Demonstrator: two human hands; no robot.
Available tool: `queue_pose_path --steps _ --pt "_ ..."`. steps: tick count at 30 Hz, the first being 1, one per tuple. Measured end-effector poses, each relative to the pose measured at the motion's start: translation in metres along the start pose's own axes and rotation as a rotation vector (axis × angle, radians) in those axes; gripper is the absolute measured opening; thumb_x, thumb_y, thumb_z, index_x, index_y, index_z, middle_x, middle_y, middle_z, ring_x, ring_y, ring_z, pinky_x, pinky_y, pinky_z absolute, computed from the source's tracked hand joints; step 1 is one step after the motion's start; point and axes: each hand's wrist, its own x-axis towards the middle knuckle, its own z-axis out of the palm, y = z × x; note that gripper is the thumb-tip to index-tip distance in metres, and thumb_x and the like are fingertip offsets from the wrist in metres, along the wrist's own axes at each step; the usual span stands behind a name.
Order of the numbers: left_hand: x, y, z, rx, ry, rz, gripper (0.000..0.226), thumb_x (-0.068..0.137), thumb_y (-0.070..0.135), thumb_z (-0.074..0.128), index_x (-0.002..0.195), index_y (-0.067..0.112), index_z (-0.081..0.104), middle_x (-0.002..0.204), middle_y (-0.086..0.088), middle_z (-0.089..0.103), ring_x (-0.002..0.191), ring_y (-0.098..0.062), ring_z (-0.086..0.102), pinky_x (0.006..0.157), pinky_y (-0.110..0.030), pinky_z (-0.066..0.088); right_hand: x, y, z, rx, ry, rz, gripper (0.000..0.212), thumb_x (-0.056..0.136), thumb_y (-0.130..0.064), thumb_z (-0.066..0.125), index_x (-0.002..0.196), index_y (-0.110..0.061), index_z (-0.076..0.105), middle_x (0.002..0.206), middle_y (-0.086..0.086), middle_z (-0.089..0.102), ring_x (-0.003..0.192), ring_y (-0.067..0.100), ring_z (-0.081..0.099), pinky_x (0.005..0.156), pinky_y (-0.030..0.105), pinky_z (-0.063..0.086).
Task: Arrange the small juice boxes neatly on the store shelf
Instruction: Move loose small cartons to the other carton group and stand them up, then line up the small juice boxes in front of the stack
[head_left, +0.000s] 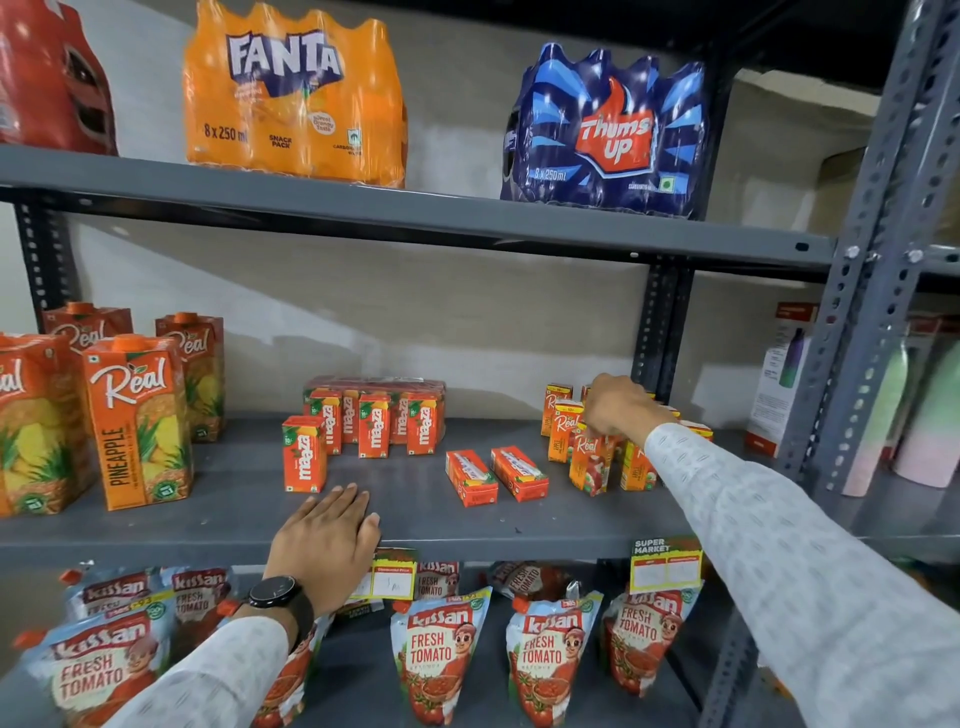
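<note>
Grey painted metal shelf (249, 499) holds everything at your chest level: tall orange Real pineapple cartons (137, 421) stand at its left end, and a shrink-wrapped pack of small orange Maaza boxes (379, 415) sits against the back wall. One loose Maaza box (304, 453) stands upright just in front of that pack. Two small orange juice boxes (493, 475) lie flat side by side mid-shelf, near the cluster of small Real juice boxes (563, 431) standing at the right. Your right hand (621, 408) reaches over that cluster, fingers curled down on a small Real apple box (589, 462). Your left hand (327, 540), wearing a black wristwatch (275, 592), rests flat and open on the shelf's front edge.
</note>
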Motion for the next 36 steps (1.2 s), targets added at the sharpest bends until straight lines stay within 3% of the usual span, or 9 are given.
queue_pose_path --steps 5,9,12,14,17,21,26,30,36 --pt "0.0 0.0 -0.001 -0.006 -0.001 0.006 0.06 0.104 0.049 0.017 0.156 0.022 0.034 0.164 0.004 0.032 0.153 -0.013 0.023 0.126 -0.035 0.016 0.0 0.005 0.002 -0.016 0.009 -0.139 0.024 0.088 -0.004 0.073 0.111 -0.012 0.074 0.113 0.011 0.071 0.096 0.029 0.069 0.086 0.042 0.061" --pt "0.0 0.0 0.001 -0.001 0.0 0.008 0.061 0.104 0.049 0.017 0.156 0.023 0.034 0.164 0.004 0.032 0.153 -0.013 0.023 0.126 -0.035 0.016 -0.004 0.01 0.004 0.005 0.049 -0.19 0.025 0.088 0.0 0.071 0.106 -0.017 0.077 0.113 0.008 0.071 0.097 0.027 0.067 0.087 0.04 0.06" --pt "0.001 0.0 0.001 0.003 -0.003 0.002 0.061 0.104 0.05 0.017 0.155 0.023 0.035 0.163 0.004 0.033 0.152 -0.012 0.024 0.126 -0.035 0.017 -0.011 0.008 0.004 -0.022 0.032 -0.196 0.033 0.088 -0.004 0.07 0.117 -0.019 0.072 0.12 0.009 0.068 0.104 0.028 0.065 0.088 0.04 0.058" --pt "0.001 0.0 0.002 0.007 0.001 -0.004 0.061 0.103 0.05 0.017 0.154 0.023 0.037 0.163 0.004 0.034 0.152 -0.012 0.026 0.126 -0.035 0.017 -0.019 -0.002 0.006 -0.076 0.112 -0.246 0.044 0.085 -0.007 0.069 0.126 -0.021 0.068 0.12 0.009 0.066 0.11 0.03 0.059 0.087 0.043 0.056" --pt "0.002 0.0 0.0 0.0 -0.023 -0.005 0.062 0.103 0.051 0.016 0.155 0.023 0.034 0.164 0.004 0.031 0.153 -0.013 0.023 0.126 -0.035 0.016 -0.039 -0.032 0.021 -0.107 0.26 -0.379 0.036 0.082 -0.013 0.068 0.118 -0.018 0.07 0.111 0.01 0.067 0.108 0.031 0.059 0.081 0.04 0.051" --pt "0.001 -0.005 -0.007 -0.029 -0.1 0.044 0.066 0.103 0.055 0.012 0.158 0.021 0.026 0.167 0.003 0.023 0.155 -0.013 0.016 0.127 -0.035 0.01 -0.057 -0.084 0.051 0.03 0.071 -0.382 0.032 0.091 -0.03 0.068 0.119 -0.014 0.072 0.116 0.011 0.073 0.102 0.029 0.068 0.079 0.036 0.055" --pt "-0.019 -0.029 -0.009 0.005 -0.035 0.037 0.072 0.1 0.062 0.008 0.157 0.022 0.03 0.166 0.003 0.027 0.154 -0.012 0.019 0.127 -0.037 0.011 -0.056 -0.127 0.07 0.068 -0.091 -0.246 0.068 0.078 -0.061 0.077 0.124 -0.012 0.065 0.121 0.012 0.069 0.108 0.033 0.066 0.077 0.037 0.048" --pt "-0.019 -0.033 -0.007 -0.008 -0.047 0.044 0.076 0.099 0.065 0.005 0.157 0.022 0.028 0.166 0.002 0.025 0.154 -0.013 0.017 0.127 -0.037 0.009 -0.055 -0.136 0.076 0.055 -0.182 -0.176 0.072 0.069 -0.056 0.087 0.125 -0.015 0.066 0.123 0.009 0.07 0.107 0.032 0.067 0.078 0.038 0.05" --pt "-0.017 -0.032 0.0 -0.005 -0.021 0.024 0.079 0.096 0.065 0.0 0.157 0.022 0.028 0.166 0.003 0.027 0.154 -0.014 0.018 0.127 -0.038 0.01 -0.055 -0.14 0.084 0.123 -0.176 -0.119 0.073 0.067 -0.065 0.083 0.12 -0.019 0.064 0.121 0.006 0.069 0.104 0.03 0.067 0.081 0.039 0.051"
